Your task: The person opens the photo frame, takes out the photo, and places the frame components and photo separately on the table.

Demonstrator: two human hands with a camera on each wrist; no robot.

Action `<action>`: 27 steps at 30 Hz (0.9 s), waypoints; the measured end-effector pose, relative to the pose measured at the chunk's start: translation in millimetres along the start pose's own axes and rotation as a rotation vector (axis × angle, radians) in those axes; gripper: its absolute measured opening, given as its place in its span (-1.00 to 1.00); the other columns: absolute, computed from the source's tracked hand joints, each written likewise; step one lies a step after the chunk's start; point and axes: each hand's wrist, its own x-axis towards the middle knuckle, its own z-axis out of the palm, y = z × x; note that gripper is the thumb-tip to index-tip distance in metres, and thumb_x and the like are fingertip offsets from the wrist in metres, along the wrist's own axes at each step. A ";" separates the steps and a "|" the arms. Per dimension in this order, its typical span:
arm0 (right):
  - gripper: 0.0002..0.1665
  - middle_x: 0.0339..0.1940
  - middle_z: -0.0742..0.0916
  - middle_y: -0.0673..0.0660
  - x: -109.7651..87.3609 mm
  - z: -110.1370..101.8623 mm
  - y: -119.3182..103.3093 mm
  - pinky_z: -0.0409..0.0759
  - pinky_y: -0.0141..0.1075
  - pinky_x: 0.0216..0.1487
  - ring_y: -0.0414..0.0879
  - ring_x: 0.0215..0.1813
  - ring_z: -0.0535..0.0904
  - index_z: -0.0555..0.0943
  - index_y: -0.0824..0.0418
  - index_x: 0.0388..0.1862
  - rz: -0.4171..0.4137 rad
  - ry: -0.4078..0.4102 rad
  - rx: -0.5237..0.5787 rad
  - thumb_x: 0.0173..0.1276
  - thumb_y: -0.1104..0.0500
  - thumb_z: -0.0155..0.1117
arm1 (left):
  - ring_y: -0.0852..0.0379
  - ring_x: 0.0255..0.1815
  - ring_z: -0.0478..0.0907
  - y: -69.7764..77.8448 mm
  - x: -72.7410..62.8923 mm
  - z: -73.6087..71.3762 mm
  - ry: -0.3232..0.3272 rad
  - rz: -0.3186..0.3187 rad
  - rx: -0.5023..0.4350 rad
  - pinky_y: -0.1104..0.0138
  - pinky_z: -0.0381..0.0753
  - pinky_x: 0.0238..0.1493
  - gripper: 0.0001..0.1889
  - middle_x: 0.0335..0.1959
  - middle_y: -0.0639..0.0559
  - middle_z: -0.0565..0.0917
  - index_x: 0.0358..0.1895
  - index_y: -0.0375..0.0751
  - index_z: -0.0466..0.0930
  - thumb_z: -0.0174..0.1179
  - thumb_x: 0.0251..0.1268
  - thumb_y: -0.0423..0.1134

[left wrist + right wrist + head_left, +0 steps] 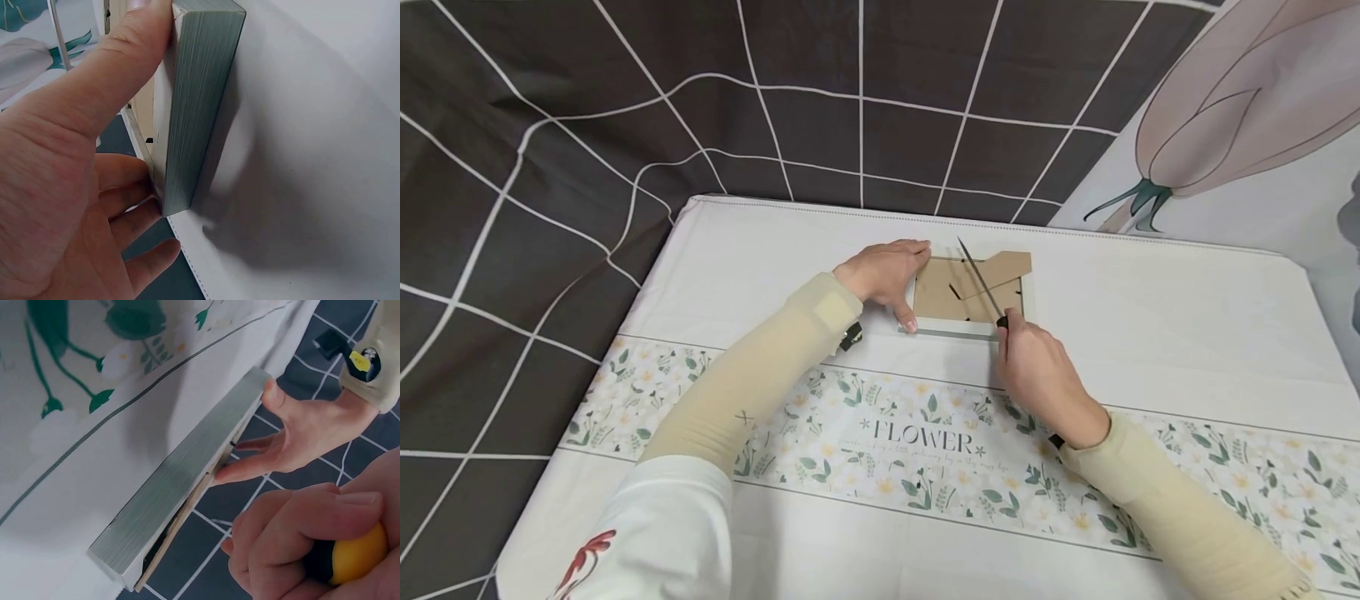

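Note:
A picture frame with a pale grey-green edge lies face down on the table, its brown backing board upward. A brown stand leg lies slanted across the board's right part. At the frame's left end my left hand holds it, thumb on the near corner and fingers at the far one. My right hand grips a screwdriver, whose dark shaft points away over the board. Its yellow and black handle shows in the right wrist view. Whether the tip touches anything, I cannot tell.
A white tablecloth with a flowered band and the word FLOWER covers the table. Behind and to the left hangs a dark cloth with white grid lines. A flower-printed white cloth hangs at the back right.

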 end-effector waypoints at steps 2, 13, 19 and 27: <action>-0.49 -0.12 0.68 0.57 -2.4 -1.2 0.3 0.67 0.16 -0.17 0.39 -0.09 0.68 0.31 0.69 0.32 -0.004 -0.011 -0.003 0.61 0.28 -0.15 | -0.05 0.65 -0.11 -0.3 0.3 -0.2 0.000 -0.002 0.001 0.30 -0.12 0.59 0.39 0.65 -0.14 -0.05 0.59 -0.36 0.00 0.54 -0.24 0.36; -0.47 -0.03 0.64 0.63 -11.3 -3.5 4.5 0.65 0.20 -0.10 0.44 -0.01 0.64 0.29 0.69 0.34 0.013 -0.064 -0.009 0.61 0.27 -0.17 | -0.04 0.65 -0.13 0.4 -0.5 -0.4 -0.004 -0.009 -0.005 0.30 -0.13 0.60 0.40 0.65 -0.15 -0.06 0.59 -0.37 -0.02 0.55 -0.25 0.36; -0.57 -0.31 0.69 0.54 -14.8 -4.4 7.4 0.64 0.09 -0.41 0.29 -0.34 0.69 0.40 0.68 0.18 -0.027 -0.036 -0.015 0.58 0.30 -0.10 | -0.03 0.65 -0.15 -0.4 0.1 -0.1 -0.012 -0.013 -0.005 0.30 -0.14 0.60 0.40 0.65 -0.15 -0.07 0.59 -0.37 -0.03 0.54 -0.24 0.36; -0.61 -0.36 0.68 0.51 -16.8 -4.7 9.3 0.60 0.05 -0.47 0.20 -0.42 0.65 0.44 0.65 0.10 -0.024 -0.043 -0.007 0.57 0.30 -0.10 | -0.03 0.65 -0.14 1.4 0.5 -1.2 -0.012 -0.007 -0.002 0.30 -0.15 0.60 0.40 0.65 -0.17 -0.06 0.59 -0.40 -0.03 0.55 -0.23 0.35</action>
